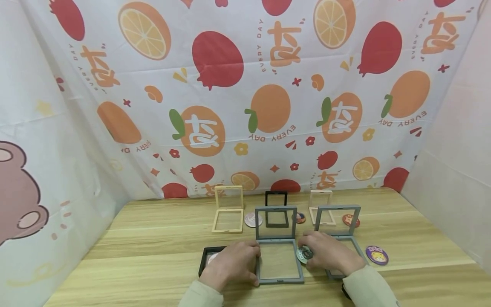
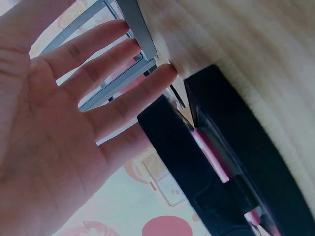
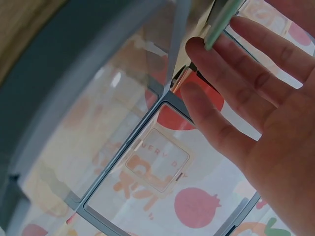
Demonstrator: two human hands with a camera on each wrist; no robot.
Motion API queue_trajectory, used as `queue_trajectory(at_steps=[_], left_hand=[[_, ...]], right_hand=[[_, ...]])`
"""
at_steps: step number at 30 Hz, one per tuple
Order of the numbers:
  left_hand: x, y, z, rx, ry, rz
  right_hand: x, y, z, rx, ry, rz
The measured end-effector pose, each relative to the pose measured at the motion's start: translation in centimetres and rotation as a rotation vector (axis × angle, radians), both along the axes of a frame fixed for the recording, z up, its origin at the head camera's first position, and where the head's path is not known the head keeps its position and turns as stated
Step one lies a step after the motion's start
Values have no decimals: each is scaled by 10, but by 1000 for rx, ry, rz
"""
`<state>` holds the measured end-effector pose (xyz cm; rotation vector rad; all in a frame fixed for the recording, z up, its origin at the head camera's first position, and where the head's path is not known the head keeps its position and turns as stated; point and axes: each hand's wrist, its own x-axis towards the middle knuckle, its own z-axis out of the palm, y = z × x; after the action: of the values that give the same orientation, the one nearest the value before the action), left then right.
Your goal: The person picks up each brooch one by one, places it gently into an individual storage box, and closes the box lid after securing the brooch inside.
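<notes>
My left hand (image 1: 234, 262) lies against the left side of an open grey display frame (image 1: 281, 281), fingers extended in the left wrist view and touching its edge. Just left of that hand, partly covered by it, is a black display frame (image 1: 202, 260) with a pinkish item inside. My right hand (image 1: 331, 253) pinches a mint-green round badge (image 1: 304, 254) by its rim, at the grey frame's right side. The right wrist view shows the badge (image 3: 221, 22) edge-on at the fingertips; the thumb is hidden there. Under the right forearm stands a second open grey frame (image 1: 337, 207).
Farther back stand open frames in yellow (image 1: 228, 209), black (image 1: 277, 226) and cream (image 1: 321, 192). Round badges lie among them: a pale one (image 1: 251, 220), a dark one (image 1: 300, 218) and a red one (image 1: 350, 220). A purple badge (image 1: 377, 255) lies at the right.
</notes>
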<state>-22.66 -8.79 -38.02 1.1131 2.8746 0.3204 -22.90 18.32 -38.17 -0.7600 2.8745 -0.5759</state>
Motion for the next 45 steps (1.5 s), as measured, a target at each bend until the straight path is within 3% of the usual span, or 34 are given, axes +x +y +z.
queue_trajectory(at_steps=[17, 28, 45], left_hand=[[-1, 0, 0, -48, 28, 19], [-1, 0, -2, -56, 48, 11], [1, 2, -2, -64, 53, 6]], right_hand=[[-5, -3, 2, 22, 91, 96], [-6, -7, 1, 38, 131, 116], [-6, -18, 3, 58, 149, 167]])
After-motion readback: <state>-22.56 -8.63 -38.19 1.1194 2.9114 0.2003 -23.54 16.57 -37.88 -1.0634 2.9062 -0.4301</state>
